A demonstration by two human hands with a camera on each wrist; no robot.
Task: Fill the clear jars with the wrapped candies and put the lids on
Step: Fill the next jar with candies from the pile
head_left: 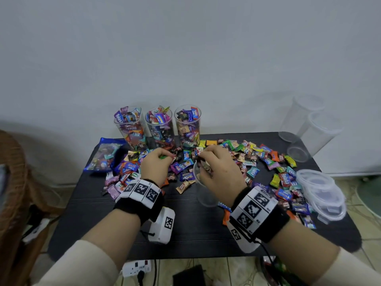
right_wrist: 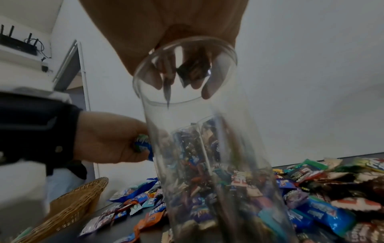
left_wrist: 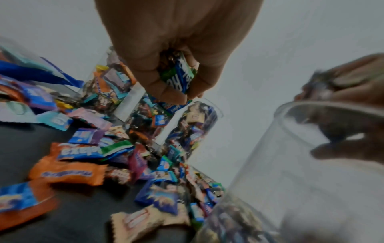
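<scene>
Clear jar (head_left: 203,183): upright on the black table (head_left: 185,223), near its middle, mouth just under the right hand; bottom hidden in every view.
Right hand (head_left: 218,168): over the jar's mouth, fingers (right_wrist: 197,83) curled down around several dark and tan wrapped candies (head_left: 204,167).
Left hand (head_left: 156,166): just left of the jar, fingers (left_wrist: 153,82) bunched tight on green and blue candies (left_wrist: 180,75).
Filled jars (head_left: 160,126): three in a row at the table's back edge, without lids.
Loose candies (head_left: 268,162): scattered across the table.
Lids (head_left: 321,190): stacked at the right edge.
Empty jars (head_left: 309,129): at the far right corner.
</scene>
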